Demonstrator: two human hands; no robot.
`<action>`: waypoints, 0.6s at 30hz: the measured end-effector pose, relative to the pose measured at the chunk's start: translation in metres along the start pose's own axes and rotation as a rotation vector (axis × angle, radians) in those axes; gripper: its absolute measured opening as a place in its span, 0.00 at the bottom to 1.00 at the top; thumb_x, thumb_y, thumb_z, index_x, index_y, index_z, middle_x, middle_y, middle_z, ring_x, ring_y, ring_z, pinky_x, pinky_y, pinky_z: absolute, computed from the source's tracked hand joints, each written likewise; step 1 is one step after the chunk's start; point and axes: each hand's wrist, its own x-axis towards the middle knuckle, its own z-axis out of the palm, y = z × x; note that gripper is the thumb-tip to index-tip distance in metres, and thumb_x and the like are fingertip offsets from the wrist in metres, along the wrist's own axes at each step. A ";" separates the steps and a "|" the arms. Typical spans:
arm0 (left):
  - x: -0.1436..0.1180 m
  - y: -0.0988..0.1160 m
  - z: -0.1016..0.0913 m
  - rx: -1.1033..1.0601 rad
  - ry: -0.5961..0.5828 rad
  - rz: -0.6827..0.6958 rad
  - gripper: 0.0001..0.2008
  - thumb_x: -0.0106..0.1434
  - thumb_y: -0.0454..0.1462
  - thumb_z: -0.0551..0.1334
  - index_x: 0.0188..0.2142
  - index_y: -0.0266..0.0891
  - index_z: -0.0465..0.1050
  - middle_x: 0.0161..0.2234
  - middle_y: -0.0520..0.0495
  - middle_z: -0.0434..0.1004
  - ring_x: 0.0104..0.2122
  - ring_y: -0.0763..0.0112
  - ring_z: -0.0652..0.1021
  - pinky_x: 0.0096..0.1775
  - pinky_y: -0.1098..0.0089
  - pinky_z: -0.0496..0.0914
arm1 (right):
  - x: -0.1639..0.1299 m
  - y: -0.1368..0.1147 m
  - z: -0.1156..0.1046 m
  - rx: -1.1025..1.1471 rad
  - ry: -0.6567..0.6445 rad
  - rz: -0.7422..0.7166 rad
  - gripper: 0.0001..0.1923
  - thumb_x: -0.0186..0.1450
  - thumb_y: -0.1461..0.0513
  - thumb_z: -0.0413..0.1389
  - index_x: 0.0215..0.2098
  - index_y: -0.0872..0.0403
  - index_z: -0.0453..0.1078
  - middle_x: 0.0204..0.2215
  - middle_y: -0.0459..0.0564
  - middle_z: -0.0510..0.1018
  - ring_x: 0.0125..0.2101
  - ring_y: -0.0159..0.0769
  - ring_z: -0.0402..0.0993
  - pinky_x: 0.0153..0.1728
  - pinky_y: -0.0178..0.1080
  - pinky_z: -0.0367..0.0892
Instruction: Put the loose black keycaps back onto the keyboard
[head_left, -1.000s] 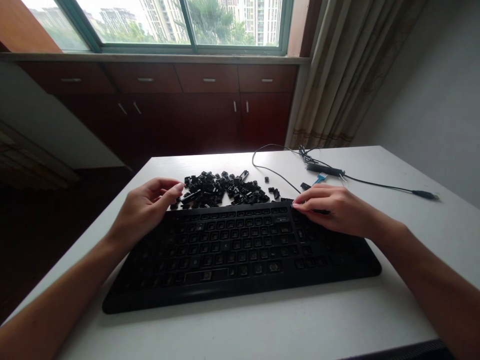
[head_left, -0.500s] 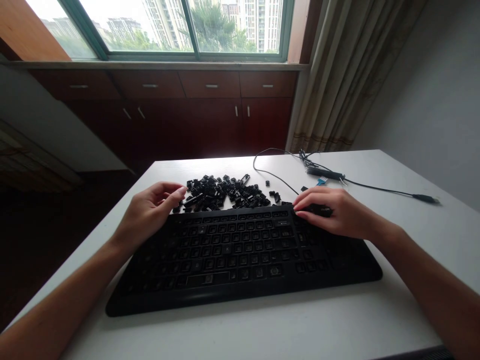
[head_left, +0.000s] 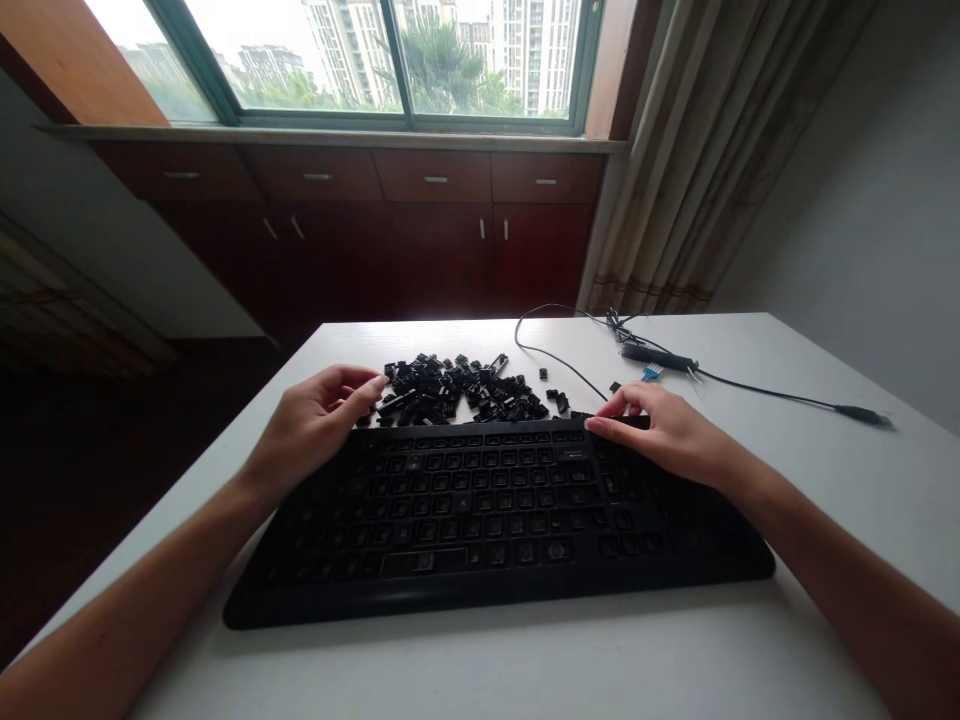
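- The keyboard [head_left: 495, 588] is black, with few pale letters.
- Loose keys [head_left: 431, 385], at its twelve o'clock: black also.
- The table [head_left: 450, 670]: white.
- The cabinet [head_left: 420, 255] at twelve o'clock: reddish brown.
- The curtain [head_left: 675, 170] at one o'clock: beige, brown bands low.

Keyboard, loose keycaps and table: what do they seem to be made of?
Keyboard: probably plastic, black and fairly smooth; its front border shows a soft sheen.
Loose keycaps: likely hard black plastic, somewhat glossy, with small bright glints.
Table: white, smooth, softly reflective top, perhaps laminate or painted wood; the look leaves that open.
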 end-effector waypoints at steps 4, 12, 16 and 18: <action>0.000 0.001 0.000 -0.004 -0.004 -0.007 0.24 0.59 0.54 0.67 0.47 0.41 0.76 0.38 0.48 0.79 0.34 0.68 0.77 0.33 0.73 0.68 | 0.003 0.002 0.000 0.034 0.014 0.025 0.26 0.59 0.38 0.59 0.36 0.50 0.77 0.41 0.54 0.80 0.41 0.47 0.75 0.44 0.50 0.68; 0.000 0.001 0.000 -0.005 -0.016 -0.002 0.23 0.60 0.55 0.66 0.47 0.41 0.76 0.36 0.49 0.79 0.33 0.70 0.76 0.34 0.73 0.68 | 0.006 0.007 0.001 0.007 0.012 -0.005 0.25 0.59 0.38 0.60 0.34 0.50 0.77 0.38 0.54 0.81 0.40 0.47 0.76 0.41 0.50 0.71; -0.001 0.000 0.001 0.003 -0.022 0.018 0.23 0.60 0.55 0.65 0.46 0.42 0.76 0.35 0.49 0.78 0.32 0.70 0.75 0.33 0.73 0.67 | 0.005 0.008 -0.003 0.033 0.011 -0.036 0.24 0.60 0.40 0.60 0.37 0.50 0.78 0.35 0.52 0.81 0.36 0.43 0.77 0.37 0.45 0.71; -0.002 0.001 0.001 0.009 -0.032 0.025 0.23 0.61 0.55 0.65 0.46 0.42 0.76 0.35 0.48 0.78 0.32 0.69 0.75 0.32 0.73 0.67 | 0.009 0.003 -0.005 0.051 0.027 -0.019 0.25 0.62 0.40 0.58 0.38 0.51 0.78 0.33 0.52 0.81 0.33 0.41 0.77 0.34 0.43 0.70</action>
